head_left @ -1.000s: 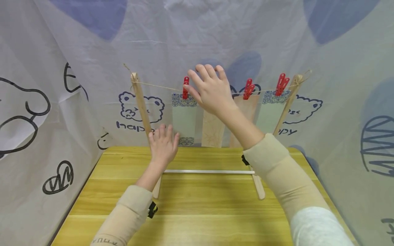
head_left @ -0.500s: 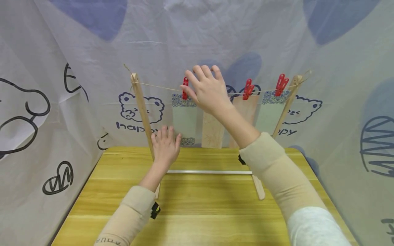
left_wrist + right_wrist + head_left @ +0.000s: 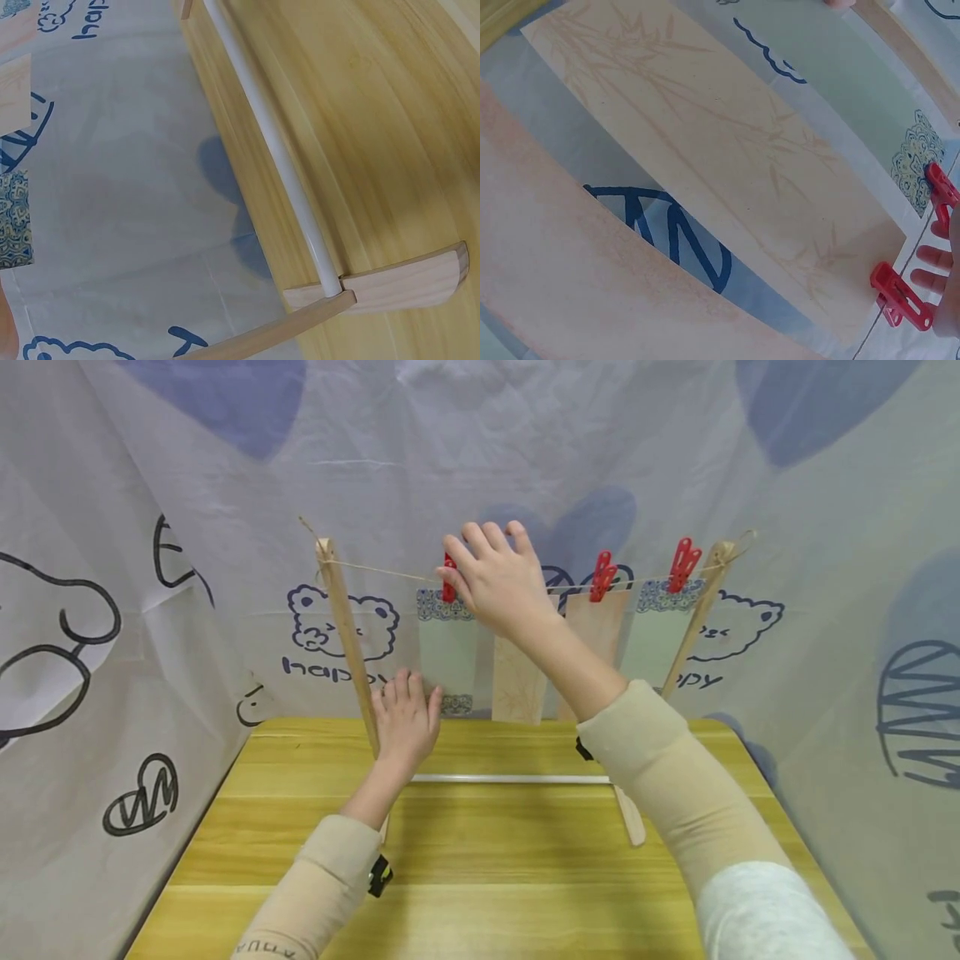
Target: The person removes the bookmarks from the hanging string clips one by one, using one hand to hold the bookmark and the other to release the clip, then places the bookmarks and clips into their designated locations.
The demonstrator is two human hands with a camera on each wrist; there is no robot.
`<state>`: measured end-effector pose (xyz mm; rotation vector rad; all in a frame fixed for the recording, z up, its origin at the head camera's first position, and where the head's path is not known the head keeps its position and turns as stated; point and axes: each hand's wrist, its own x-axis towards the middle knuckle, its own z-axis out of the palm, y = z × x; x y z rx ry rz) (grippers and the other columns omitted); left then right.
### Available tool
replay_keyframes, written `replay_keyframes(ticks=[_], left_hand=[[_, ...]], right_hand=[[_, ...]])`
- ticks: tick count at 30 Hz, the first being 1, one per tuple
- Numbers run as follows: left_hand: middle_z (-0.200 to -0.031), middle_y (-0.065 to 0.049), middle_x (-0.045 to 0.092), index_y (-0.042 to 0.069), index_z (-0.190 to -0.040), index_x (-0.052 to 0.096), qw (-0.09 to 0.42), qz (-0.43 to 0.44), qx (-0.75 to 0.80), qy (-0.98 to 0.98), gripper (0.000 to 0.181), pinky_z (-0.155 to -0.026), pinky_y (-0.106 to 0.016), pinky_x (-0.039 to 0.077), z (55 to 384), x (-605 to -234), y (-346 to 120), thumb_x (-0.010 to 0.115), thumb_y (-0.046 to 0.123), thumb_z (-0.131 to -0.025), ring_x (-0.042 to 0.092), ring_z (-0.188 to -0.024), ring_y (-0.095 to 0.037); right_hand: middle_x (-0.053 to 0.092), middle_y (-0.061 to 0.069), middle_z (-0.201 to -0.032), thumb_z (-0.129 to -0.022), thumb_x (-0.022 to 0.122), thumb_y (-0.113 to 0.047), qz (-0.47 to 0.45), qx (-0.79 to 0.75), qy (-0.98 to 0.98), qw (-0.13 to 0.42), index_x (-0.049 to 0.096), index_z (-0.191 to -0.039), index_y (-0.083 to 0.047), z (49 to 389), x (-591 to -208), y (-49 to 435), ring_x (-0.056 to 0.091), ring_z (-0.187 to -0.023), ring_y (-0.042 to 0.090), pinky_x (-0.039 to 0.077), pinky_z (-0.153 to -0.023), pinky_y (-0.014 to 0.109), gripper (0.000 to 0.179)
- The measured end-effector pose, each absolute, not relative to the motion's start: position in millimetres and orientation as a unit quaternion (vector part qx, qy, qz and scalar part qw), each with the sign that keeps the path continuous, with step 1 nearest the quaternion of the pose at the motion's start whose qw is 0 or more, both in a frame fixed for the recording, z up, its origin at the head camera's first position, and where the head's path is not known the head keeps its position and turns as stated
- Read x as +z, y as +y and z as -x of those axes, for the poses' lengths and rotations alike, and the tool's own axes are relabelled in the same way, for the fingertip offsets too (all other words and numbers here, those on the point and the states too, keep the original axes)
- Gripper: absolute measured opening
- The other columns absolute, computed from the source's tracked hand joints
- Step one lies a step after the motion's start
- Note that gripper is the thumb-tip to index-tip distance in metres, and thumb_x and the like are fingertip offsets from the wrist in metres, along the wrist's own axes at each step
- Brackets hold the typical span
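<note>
My right hand point(image 3: 498, 581) is raised at the string point(image 3: 382, 570), fingers spread and slightly bent. Its thumb and index finger overlap a red clothespin point(image 3: 448, 585), with no clear grip. That clothespin holds a pale green paper strip point(image 3: 447, 652) with patterned ends. In the right wrist view, my fingers point(image 3: 932, 259) show at the right edge, between two red clothespins. A cream bamboo-print paper strip point(image 3: 712, 157) hangs from the nearer clothespin point(image 3: 900, 298). My left hand point(image 3: 407, 718), fingers straight, lies before the left wooden post point(image 3: 347, 627), near the green strip's lower end. Contact is unclear.
More red clothespins point(image 3: 602, 578) sit rightward along the string, above a peach strip point(image 3: 603, 618) and another green strip point(image 3: 652, 643). The right post point(image 3: 693, 618) stands beyond. A white rod point(image 3: 513, 779) joins the stand's feet point(image 3: 630, 814) on the wooden table point(image 3: 495, 902).
My right hand has moved left and slightly down, so that thumb and index finger overlap the left clothespin more. My left hand has shifted slightly right and down. The strips still hang.
</note>
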<state>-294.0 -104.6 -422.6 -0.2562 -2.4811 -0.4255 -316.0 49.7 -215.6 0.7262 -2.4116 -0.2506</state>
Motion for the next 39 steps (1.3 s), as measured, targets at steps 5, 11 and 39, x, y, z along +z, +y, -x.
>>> replay_keyframes(ticks=[5, 11, 39], left_hand=[[-0.117, -0.018, 0.031, 0.002, -0.107, 0.034, 0.305, 0.11, -0.185, -0.928, 0.033, -0.089, -0.05, 0.023, 293.5, -425.2, -102.8, 0.027, 0.032, -0.097, 0.031, -0.098, -0.032], [-0.116, -0.017, 0.032, 0.002, -0.104, 0.036, 0.313, 0.123, -0.206, -0.919, 0.029, -0.089, -0.05, 0.02, 294.5, -425.0, -101.2, 0.03, 0.029, -0.097, 0.031, -0.098, -0.032], [-0.113, -0.02, 0.039, 0.001, -0.089, 0.04, 0.362, 0.165, -0.228, -0.889, 0.019, -0.092, -0.051, 0.023, 291.6, -429.1, -102.5, 0.033, 0.016, -0.097, 0.037, -0.095, -0.033]], right_hand=[[0.039, 0.005, -0.131, -0.098, 0.021, -0.046, -0.275, -0.096, -0.91, 0.295, 0.036, -0.133, -0.019, 313.9, -215.5, 48.1, 0.033, -0.122, 0.023, 0.017, -0.102, 0.044, 0.047], [0.039, 0.004, -0.129, -0.098, 0.021, -0.045, -0.278, -0.084, -0.909, 0.298, 0.038, -0.13, -0.019, 313.4, -214.9, 48.2, 0.034, -0.12, 0.023, 0.018, -0.101, 0.043, 0.045], [0.046, 0.004, -0.124, -0.099, 0.028, -0.042, -0.3, -0.047, -0.891, 0.339, 0.046, -0.124, -0.018, 315.2, -219.3, 49.7, 0.038, -0.118, 0.022, 0.022, -0.099, 0.043, 0.039]])
